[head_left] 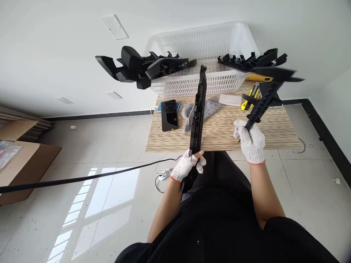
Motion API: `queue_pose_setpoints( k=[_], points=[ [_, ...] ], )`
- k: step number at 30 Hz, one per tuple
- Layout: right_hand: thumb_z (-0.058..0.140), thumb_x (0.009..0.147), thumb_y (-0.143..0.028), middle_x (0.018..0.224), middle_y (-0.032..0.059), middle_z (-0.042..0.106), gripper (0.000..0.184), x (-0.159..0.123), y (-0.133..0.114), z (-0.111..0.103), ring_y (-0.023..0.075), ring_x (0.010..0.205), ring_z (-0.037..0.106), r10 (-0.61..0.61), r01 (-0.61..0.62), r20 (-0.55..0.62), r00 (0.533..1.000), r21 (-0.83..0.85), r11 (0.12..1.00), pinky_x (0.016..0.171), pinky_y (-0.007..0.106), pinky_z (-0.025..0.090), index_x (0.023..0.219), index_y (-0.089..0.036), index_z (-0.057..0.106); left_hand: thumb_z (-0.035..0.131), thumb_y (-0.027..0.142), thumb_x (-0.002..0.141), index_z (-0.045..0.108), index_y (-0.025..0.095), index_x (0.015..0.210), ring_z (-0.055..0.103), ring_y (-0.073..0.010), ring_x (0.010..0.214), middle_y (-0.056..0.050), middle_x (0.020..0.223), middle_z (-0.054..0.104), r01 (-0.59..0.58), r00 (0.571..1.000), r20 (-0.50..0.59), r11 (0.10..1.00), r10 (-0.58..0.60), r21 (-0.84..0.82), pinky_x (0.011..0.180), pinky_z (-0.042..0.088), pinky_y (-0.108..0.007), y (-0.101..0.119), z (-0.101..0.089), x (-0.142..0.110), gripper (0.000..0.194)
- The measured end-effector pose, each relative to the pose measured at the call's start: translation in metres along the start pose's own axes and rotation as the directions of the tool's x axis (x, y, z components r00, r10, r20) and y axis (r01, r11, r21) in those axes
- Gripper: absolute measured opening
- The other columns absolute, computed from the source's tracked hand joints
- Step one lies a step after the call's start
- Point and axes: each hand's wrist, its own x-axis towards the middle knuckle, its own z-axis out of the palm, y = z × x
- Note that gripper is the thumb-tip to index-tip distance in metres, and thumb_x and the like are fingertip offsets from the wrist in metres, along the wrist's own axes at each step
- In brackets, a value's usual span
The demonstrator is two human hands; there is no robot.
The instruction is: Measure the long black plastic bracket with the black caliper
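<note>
In front of the basket [225, 83], the left hand [184, 168] grasps a long black part [196, 128]; the right hand's [253, 144] fingers clench a caliper [263, 104]. Measuring contact would call for steady alignment.

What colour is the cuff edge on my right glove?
Orange, clearest in the head view.

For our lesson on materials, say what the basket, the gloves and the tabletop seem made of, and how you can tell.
Basket: probably glossy white plastic; moulded slots.
Gloves: likely matt knitted cotton; fuzzy surface, stretchy-looking cuffs.
Tabletop: striped, wood-look; real wood or laminate, I cannot tell.
</note>
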Motion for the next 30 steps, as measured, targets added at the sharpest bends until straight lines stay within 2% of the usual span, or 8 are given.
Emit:
queue_pose_setpoints(
  k=[3, 8, 12, 15, 19, 27, 30],
  points=[
    [0.065, 0.101, -0.049, 0.087, 0.0022, 0.071, 0.028, -0.006, 0.005, -0.003, 0.0161, 0.073, 0.066, 0.049, -0.049, 0.031, 0.998, 0.024, 0.998, 0.067, 0.033, 0.060, 0.110, -0.026, 0.078, 0.072, 0.056, 0.093, 0.038, 0.016, 0.165, 0.059, -0.0122, 0.045, 0.002, 0.071, 0.068, -0.002, 1.000, -0.002, 1.000, 0.002, 0.024, 0.049, 0.051, -0.026, 0.001, 0.000, -0.001, 0.089],
    [0.065, 0.101, -0.048, 0.097, 0.0031, 0.076, 0.027, -0.004, 0.003, 0.004, 0.0158, 0.076, 0.071, 0.065, -0.066, 0.010, 0.998, 0.229, 0.971, 0.074, 0.036, 0.065, 0.112, -0.027, 0.078, 0.072, 0.056, 0.094, 0.037, 0.017, 0.166, 0.060, -0.0124, 0.045, 0.002, 0.072, 0.068, -0.005, 1.000, 0.011, 1.000, 0.004, 0.024, 0.050, 0.051, -0.026, 0.000, -0.002, -0.001, 0.089],
    [0.069, 0.100, -0.045, 0.095, 0.0020, 0.074, 0.024, 0.000, -0.002, 0.011, 0.0165, 0.080, 0.072, 0.069, -0.077, 0.038, 0.997, 0.262, 0.962, 0.080, 0.038, 0.066, 0.114, -0.028, 0.078, 0.072, 0.054, 0.095, 0.035, 0.017, 0.166, 0.061, -0.0128, 0.046, 0.002, 0.073, 0.069, 0.001, 1.000, 0.017, 1.000, -0.001, 0.018, 0.050, 0.052, -0.027, -0.001, -0.003, 0.000, 0.088],
    [0.071, 0.099, -0.042, 0.094, 0.0013, 0.072, 0.019, 0.002, -0.006, 0.013, 0.0157, 0.079, 0.070, 0.047, -0.060, 0.049, 0.998, 0.309, 0.949, 0.077, 0.036, 0.065, 0.110, -0.029, 0.078, 0.073, 0.054, 0.094, 0.036, 0.017, 0.166, 0.061, -0.0129, 0.045, 0.002, 0.073, 0.069, -0.001, 1.000, 0.012, 1.000, 0.001, 0.014, 0.050, 0.052, -0.027, -0.001, -0.002, 0.000, 0.089],
    [0.072, 0.098, -0.043, 0.096, 0.0027, 0.070, 0.019, 0.006, -0.009, 0.012, 0.0172, 0.081, 0.068, 0.076, -0.072, 0.003, 0.997, 0.328, 0.942, 0.071, 0.036, 0.064, 0.108, -0.028, 0.077, 0.073, 0.055, 0.094, 0.038, 0.016, 0.165, 0.061, -0.0128, 0.045, 0.003, 0.071, 0.068, -0.005, 1.000, 0.011, 1.000, 0.005, 0.017, 0.050, 0.052, -0.026, 0.000, -0.002, 0.000, 0.088],
    [0.068, 0.099, -0.044, 0.084, 0.0032, 0.068, 0.021, 0.010, -0.022, 0.012, 0.0191, 0.074, 0.066, 0.070, -0.060, -0.023, 0.997, 0.320, 0.946, 0.070, 0.040, 0.061, 0.101, -0.026, 0.076, 0.073, 0.055, 0.094, 0.038, 0.018, 0.165, 0.061, -0.0126, 0.045, 0.003, 0.072, 0.069, 0.001, 1.000, 0.020, 1.000, -0.001, 0.023, 0.050, 0.053, -0.026, 0.000, -0.003, 0.000, 0.088],
    [0.068, 0.098, -0.044, 0.075, 0.0026, 0.065, 0.021, 0.012, -0.027, 0.013, 0.0186, 0.067, 0.063, 0.104, -0.089, -0.034, 0.994, 0.299, 0.950, 0.062, 0.038, 0.059, 0.093, -0.025, 0.073, 0.073, 0.056, 0.093, 0.037, 0.018, 0.166, 0.060, -0.0125, 0.045, 0.003, 0.071, 0.068, 0.005, 1.000, 0.008, 0.999, -0.005, 0.031, 0.050, 0.052, -0.026, 0.000, -0.003, 0.000, 0.090]
  ],
)
